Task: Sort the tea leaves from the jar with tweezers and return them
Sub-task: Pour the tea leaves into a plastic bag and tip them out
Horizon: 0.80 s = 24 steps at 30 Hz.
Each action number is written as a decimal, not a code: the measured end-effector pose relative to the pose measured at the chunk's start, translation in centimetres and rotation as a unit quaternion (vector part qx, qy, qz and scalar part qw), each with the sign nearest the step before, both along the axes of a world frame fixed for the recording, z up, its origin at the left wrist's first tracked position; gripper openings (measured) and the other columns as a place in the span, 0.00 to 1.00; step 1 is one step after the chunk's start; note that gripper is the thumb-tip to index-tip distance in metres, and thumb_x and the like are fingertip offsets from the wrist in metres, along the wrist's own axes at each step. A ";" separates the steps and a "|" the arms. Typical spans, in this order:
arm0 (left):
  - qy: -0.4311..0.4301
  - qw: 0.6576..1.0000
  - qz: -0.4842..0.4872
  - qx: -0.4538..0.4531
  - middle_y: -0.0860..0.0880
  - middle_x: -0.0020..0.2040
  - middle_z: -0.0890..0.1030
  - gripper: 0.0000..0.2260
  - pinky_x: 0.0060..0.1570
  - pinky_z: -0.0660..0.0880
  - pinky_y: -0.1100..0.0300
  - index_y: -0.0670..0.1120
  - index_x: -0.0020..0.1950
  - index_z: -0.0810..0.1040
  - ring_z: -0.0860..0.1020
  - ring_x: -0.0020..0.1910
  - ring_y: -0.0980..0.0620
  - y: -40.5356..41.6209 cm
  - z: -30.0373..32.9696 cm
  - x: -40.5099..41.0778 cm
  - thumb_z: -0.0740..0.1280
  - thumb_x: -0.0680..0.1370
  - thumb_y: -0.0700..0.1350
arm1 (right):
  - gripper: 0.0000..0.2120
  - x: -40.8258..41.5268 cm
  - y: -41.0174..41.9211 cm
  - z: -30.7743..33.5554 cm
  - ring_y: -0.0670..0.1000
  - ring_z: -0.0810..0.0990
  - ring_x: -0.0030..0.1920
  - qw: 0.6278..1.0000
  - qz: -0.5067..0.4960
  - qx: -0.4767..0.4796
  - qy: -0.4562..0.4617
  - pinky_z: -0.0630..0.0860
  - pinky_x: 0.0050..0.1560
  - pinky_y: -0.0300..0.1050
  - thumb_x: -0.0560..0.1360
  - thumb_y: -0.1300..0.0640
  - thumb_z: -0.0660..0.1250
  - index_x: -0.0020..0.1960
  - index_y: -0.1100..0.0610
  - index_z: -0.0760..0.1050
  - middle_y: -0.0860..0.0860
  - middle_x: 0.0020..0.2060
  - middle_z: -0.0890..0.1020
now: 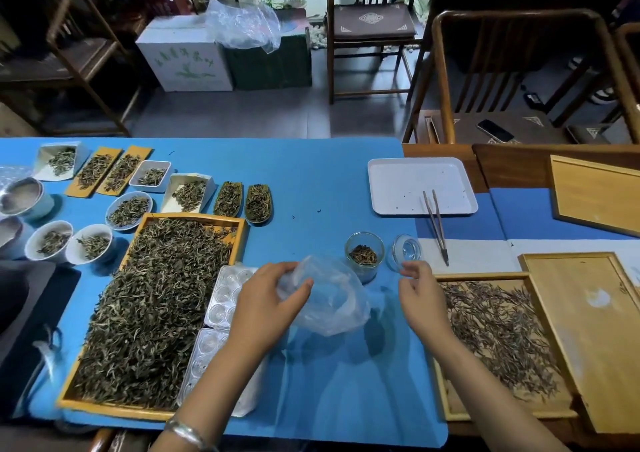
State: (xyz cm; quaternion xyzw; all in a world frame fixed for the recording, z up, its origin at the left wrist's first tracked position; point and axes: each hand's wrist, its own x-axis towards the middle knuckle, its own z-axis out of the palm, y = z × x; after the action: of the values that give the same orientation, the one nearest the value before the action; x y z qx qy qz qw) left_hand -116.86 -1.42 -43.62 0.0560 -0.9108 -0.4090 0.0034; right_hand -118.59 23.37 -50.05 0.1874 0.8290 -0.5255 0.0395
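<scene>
The left hand [266,299] pinches a clear plastic bag [329,299]. The right hand [420,295] hangs loose, fingers softly bent, holding nothing. The glass jar [364,254] of tea leaves [363,255] stands at 12 o'clock from the bag, tweezers [437,226] at 2 o'clock

This looks like a tea shop or tea-sorting workroom. On the blue mat [311,181], a large wooden tray of loose tea [152,313] lies at 8 o'clock, with many small sample dishes [130,209] and scoops of leaves at 10 o'clock and another wooden tray of leaves [498,340] at 4 o'clock. Beyond the table, dark wooden chairs [370,29] stand at 12 and 2 o'clock, and printed cartons [187,60] under a loose plastic bag [242,25] sit on the tiled floor at 11 o'clock.
</scene>
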 end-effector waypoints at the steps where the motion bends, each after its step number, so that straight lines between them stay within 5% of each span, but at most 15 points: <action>1: 0.000 1.000 0.005 -0.002 0.59 0.48 0.79 0.13 0.48 0.68 0.68 0.49 0.56 0.82 0.76 0.49 0.58 -0.3 0.1 0.0 0.73 0.74 0.52 | 0.15 -0.7 0.2 -0.5 0.50 0.76 0.56 1.000 0.027 0.011 -0.005 0.71 0.54 0.44 0.76 0.61 0.63 0.63 0.54 0.69 0.52 0.58 0.77; 4: -0.017 1.000 0.007 0.004 0.61 0.48 0.78 0.15 0.48 0.69 0.67 0.50 0.56 0.81 0.76 0.49 0.59 -0.9 0.1 0.1 0.70 0.74 0.58 | 0.34 -2.9 -1.0 -1.6 0.48 0.70 0.63 0.995 0.080 -0.054 -0.027 0.68 0.62 0.45 0.71 0.58 0.74 0.71 0.53 0.60 0.48 0.62 0.69; 7: -0.042 0.997 0.005 0.066 0.53 0.49 0.82 0.25 0.52 0.73 0.59 0.49 0.53 0.83 0.79 0.51 0.55 -0.7 -0.1 0.6 0.56 0.77 0.65 | 0.45 -4.6 -2.6 -2.9 0.47 0.68 0.65 0.994 0.092 -0.059 -0.017 0.67 0.66 0.47 0.65 0.55 0.79 0.74 0.52 0.57 0.47 0.65 0.68; 10: -0.051 0.989 0.025 0.135 0.53 0.48 0.83 0.18 0.52 0.75 0.57 0.55 0.49 0.82 0.80 0.50 0.57 -0.2 -0.3 0.8 0.52 0.79 0.56 | 0.37 -5.3 -3.3 -4.1 0.46 0.73 0.61 0.996 0.075 -0.044 0.020 0.69 0.58 0.39 0.62 0.53 0.81 0.65 0.46 0.64 0.44 0.60 0.73; 14: -0.039 0.993 -0.005 0.113 0.56 0.49 0.83 0.10 0.51 0.75 0.63 0.59 0.50 0.80 0.79 0.51 0.60 0.3 -0.5 0.6 0.60 0.77 0.49 | 0.34 -5.1 -3.2 -4.2 0.40 0.76 0.54 0.994 0.078 -0.063 0.032 0.69 0.51 0.30 0.61 0.52 0.82 0.59 0.42 0.66 0.39 0.54 0.76; 18: -0.036 0.990 -0.007 0.135 0.57 0.49 0.84 0.10 0.51 0.76 0.61 0.59 0.50 0.81 0.80 0.51 0.59 0.6 -0.8 0.6 0.61 0.76 0.50 | 0.33 -4.2 -2.0 -2.3 0.39 0.76 0.56 0.994 0.077 -0.068 0.028 0.70 0.53 0.32 0.62 0.51 0.81 0.62 0.46 0.69 0.40 0.56 0.76; 24: -0.044 0.988 -0.022 0.145 0.57 0.51 0.84 0.09 0.51 0.77 0.60 0.58 0.52 0.82 0.80 0.51 0.59 1.5 -0.8 0.7 0.64 0.77 0.50 | 0.34 -1.3 1.8 4.7 0.34 0.72 0.56 0.987 0.123 0.036 0.096 0.68 0.50 0.29 0.59 0.42 0.78 0.60 0.35 0.66 0.38 0.55 0.74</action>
State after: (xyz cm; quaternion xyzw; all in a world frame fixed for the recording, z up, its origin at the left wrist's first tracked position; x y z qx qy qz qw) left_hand -116.12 0.04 -44.46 0.0538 -0.8422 -0.5338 -0.0536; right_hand -119.84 25.16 -45.39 0.0344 0.8640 -0.5021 0.0171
